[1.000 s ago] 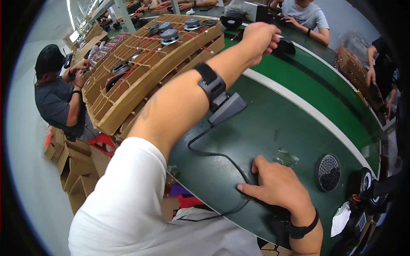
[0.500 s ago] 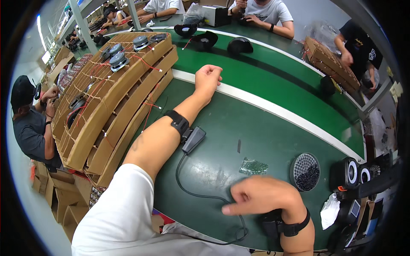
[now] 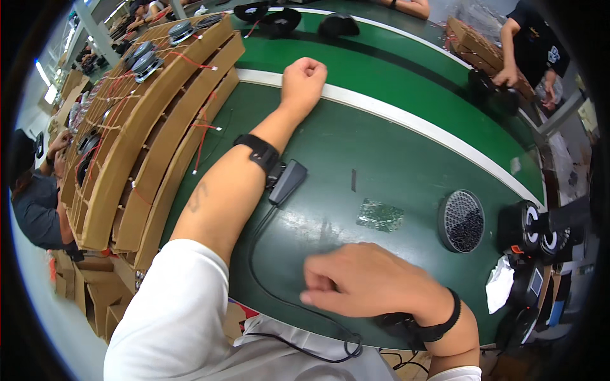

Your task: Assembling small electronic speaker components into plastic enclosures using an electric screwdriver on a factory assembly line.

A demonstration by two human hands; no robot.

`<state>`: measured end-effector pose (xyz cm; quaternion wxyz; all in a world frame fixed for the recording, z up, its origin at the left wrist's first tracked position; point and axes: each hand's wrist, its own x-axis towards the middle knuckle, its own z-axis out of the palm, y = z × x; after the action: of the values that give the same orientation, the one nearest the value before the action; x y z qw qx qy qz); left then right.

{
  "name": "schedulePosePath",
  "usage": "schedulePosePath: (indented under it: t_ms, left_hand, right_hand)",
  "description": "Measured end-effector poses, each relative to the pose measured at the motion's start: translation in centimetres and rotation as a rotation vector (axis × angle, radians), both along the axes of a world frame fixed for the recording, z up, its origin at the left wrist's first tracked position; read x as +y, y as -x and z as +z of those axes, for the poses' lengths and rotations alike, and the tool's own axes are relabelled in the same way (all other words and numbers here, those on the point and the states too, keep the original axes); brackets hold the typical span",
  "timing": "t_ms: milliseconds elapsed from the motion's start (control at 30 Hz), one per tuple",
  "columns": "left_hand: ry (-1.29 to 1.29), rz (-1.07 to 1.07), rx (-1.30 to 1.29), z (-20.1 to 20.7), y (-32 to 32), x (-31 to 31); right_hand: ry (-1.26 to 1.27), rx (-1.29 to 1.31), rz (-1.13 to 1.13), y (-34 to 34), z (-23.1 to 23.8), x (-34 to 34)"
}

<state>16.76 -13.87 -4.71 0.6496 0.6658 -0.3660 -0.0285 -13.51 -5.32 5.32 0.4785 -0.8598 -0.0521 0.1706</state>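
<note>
My left hand (image 3: 304, 84) is closed in a loose fist at the white rail (image 3: 368, 114) of the green conveyor belt; nothing shows in it. My right hand (image 3: 365, 279) hovers low over the near part of the dark green table (image 3: 305, 222), slightly blurred. Its fingers are curled, the thumb stands apart from them, and I see nothing held. A black strap with a box-shaped device (image 3: 289, 181) sits on my left forearm, and a black cable (image 3: 254, 260) runs from it. Beyond my right hand lie a clear plastic piece (image 3: 379, 214) and a thin dark strip (image 3: 354, 180).
Stacked cardboard trays (image 3: 149, 152) with round speakers and red wires stand at the left. A round dish of small black screws (image 3: 462, 222) is on the right, near a crumpled white tissue (image 3: 499, 284). Black housings (image 3: 338, 25) sit on the belt. Co-workers are around.
My right hand has shifted left and up in the picture. The whole view has tilted somewhat. At the far right, a co-worker's hand is now at a black housing by the belt.
</note>
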Motion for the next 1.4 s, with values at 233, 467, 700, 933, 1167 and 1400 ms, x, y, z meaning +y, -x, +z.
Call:
schedulePosePath:
  t_ms: [233, 467, 700, 933, 1167, 1400]
  left_hand:
    - [0.032, -0.090, 0.118, -0.4, 0.2, -0.7]
    - [-0.129, -0.014, -0.063, -0.3, -0.3, -0.3]
    - [-0.161, 0.060, -0.139, -0.2, -0.1, -0.7]
    - [-0.185, 0.050, -0.093, 0.5, 2.1, -0.4]
    - [-0.196, -0.006, -0.093, 0.1, 0.7, 0.1]
    - [-0.169, -0.015, 0.017, 1.0, 1.4, -0.7]
  right_hand:
    - [0.192, 0.160, 0.425, 1.7, -3.7, 3.9]
    - [-0.265, -0.024, 0.045, -0.1, -4.9, 9.1]
    - [-0.243, -0.379, 0.275, 0.7, -0.5, 7.1]
    - [0.205, -0.349, 0.520, -2.9, -4.5, 12.4]
    - [0.598, -0.314, -0.164, -3.6, 1.3, -1.6]
    - [0.373, -0.111, -1.313, -6.0, 1.6, -29.7]
